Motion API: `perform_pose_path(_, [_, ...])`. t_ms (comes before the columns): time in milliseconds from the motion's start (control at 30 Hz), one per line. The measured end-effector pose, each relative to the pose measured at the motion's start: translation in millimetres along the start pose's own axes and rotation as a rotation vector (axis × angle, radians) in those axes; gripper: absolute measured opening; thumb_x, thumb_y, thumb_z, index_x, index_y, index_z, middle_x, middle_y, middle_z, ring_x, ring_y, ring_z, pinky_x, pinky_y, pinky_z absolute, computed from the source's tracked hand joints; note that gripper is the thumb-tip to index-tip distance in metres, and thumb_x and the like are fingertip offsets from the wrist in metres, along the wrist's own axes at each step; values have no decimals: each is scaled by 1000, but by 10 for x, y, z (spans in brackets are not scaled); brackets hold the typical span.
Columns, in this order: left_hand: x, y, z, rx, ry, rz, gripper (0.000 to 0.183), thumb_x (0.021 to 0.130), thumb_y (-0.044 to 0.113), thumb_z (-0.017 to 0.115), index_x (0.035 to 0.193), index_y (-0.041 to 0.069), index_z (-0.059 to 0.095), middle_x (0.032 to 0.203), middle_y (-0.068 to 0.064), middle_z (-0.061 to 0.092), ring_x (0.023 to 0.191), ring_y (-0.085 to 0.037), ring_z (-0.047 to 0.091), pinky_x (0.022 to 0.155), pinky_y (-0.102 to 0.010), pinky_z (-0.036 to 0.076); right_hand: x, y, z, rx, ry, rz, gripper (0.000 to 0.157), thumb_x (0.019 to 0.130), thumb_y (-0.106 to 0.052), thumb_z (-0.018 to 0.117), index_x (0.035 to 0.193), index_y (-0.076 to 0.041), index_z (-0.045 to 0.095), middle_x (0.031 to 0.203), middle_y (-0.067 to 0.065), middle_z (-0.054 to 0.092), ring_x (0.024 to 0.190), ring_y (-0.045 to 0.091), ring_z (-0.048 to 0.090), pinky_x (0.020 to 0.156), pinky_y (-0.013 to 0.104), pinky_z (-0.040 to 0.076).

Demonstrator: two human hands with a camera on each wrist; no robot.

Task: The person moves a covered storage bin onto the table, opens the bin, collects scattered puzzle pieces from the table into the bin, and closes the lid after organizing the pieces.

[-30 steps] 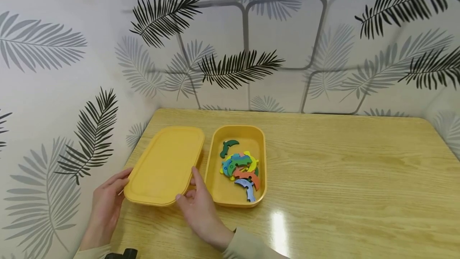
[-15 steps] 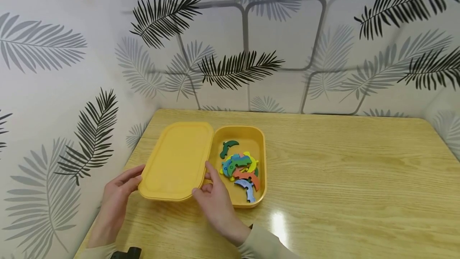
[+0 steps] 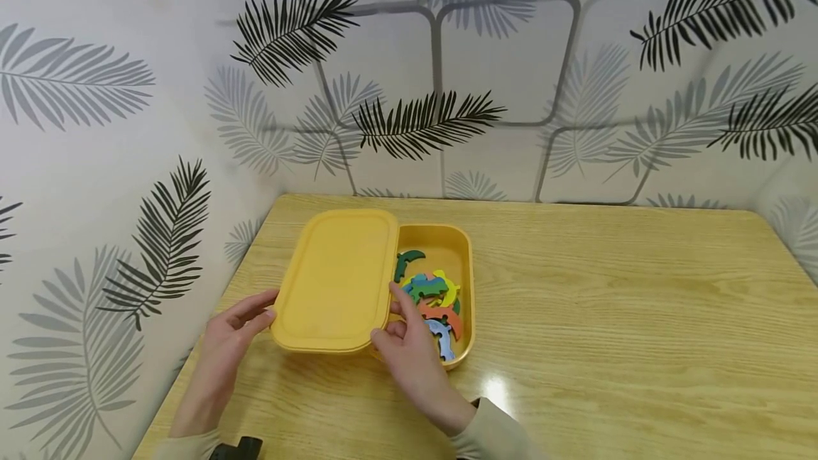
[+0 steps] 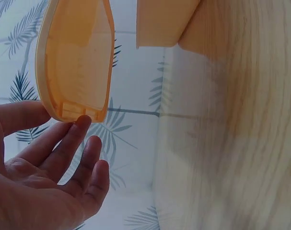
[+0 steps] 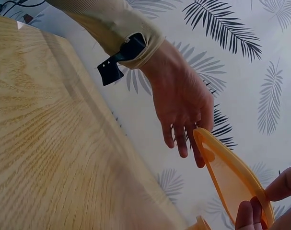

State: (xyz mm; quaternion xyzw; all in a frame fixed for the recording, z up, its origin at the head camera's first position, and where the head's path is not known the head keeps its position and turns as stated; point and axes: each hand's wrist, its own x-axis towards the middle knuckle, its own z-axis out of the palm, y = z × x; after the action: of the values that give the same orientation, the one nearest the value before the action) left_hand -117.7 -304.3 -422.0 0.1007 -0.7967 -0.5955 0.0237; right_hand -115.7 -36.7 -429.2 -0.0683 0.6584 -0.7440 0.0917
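Note:
A yellow plastic lid [image 3: 339,279] is held up over the table between both hands. My left hand [image 3: 231,339] pinches its left edge; in the left wrist view the thumb is on top and fingertips [image 4: 83,122] are under the rim, the other fingers spread. On the near right edge, my right hand [image 3: 412,360] pinches the lid between thumb and fingers. Below and right of it stands a yellow box [image 3: 471,289], its left side hidden by the lid. Colourful animal-shaped pieces lie inside, among them a dark green one [image 3: 409,259], an orange one [image 3: 447,316] and a light blue one [image 3: 442,338].
The box stands on a wooden table [image 3: 607,318], whose surface stretches to the right. Leaf-patterned walls [image 3: 486,162] rise behind and to the left of it. A dark wrist mount [image 5: 121,57] sits on the left sleeve.
Both hands have carried the lid right and slightly away from the body. It went from beside the box to overlapping the box's left part in the head view. The box has stayed put.

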Motion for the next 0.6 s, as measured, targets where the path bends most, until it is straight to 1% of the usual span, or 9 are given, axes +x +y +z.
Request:
perform_pose_path(100, [2,32,65,35,-8,13,44,97,23,64,138,7,59,129,-1,63,116,-13,51,90,-27,41,-20,-7,-69,1,5,-5,72,89,-1,57,155,-16,31,130,16,41,73,13,42,59,20,37])
perform_pose_path(200, [6,57,143,65,-16,44,41,97,20,64,136,8,61,129,-6,62,110,-15,54,86,-29,43,-39,-16,-146,4,5,-19,73,89,1,56,155,-15,30,130,16,42,74,14,44,58,20,37])
perform_pose_path(267, [6,70,195,83,-22,68,40,97,19,64,135,9,62,129,-8,62,106,-15,55,82,-29,45,-45,-22,-197,-3,5,-36,72,90,1,56,155,-13,29,129,16,42,76,14,46,60,20,39])
perform_pose_path(367, [3,87,264,102,-46,104,39,97,19,64,136,12,62,130,-7,61,105,-18,55,79,-30,47,-54,-34,-266,-7,4,-57,71,91,2,56,155,-11,29,125,16,42,77,14,44,63,19,40])
perform_pose_path(467, [-1,102,328,124,-72,145,40,97,19,63,137,14,61,131,-6,60,110,-20,53,84,-33,46,-61,-47,-328,3,7,-70,71,91,4,56,155,-11,29,122,16,41,79,14,43,66,19,41])
perform_pose_path(600, [7,110,409,158,-102,206,41,97,20,64,137,16,61,134,-5,59,117,-20,51,95,-42,38,-74,-51,-407,3,22,-75,72,91,5,55,155,-11,29,123,17,42,79,14,44,67,19,42])
